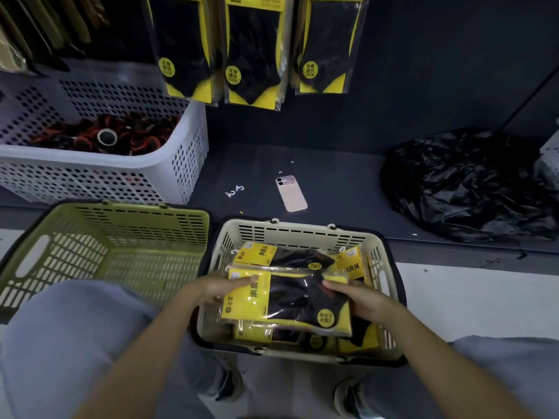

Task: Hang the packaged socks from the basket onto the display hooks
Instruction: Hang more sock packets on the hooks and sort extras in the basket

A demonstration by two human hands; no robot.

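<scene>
Yellow-and-black sock pack (287, 300) lies crosswise atop the cream basket (305, 229), its long axis between both grips: left hand (216, 287) clamps the header end, right hand (360, 299) the toe end.

So past my fingertips (248, 279) there's the dark low shelf (332, 176), and I've got a pink phone (291, 193) lying flat on it just beyond them. Off to the left of my fingers a white perforated bin (169, 173) sits on that shelf, and a crumpled black plastic bag (465, 182) is far right. The cream basket (302, 234) and green basket (127, 219) sit on the pale floor (469, 300).
</scene>
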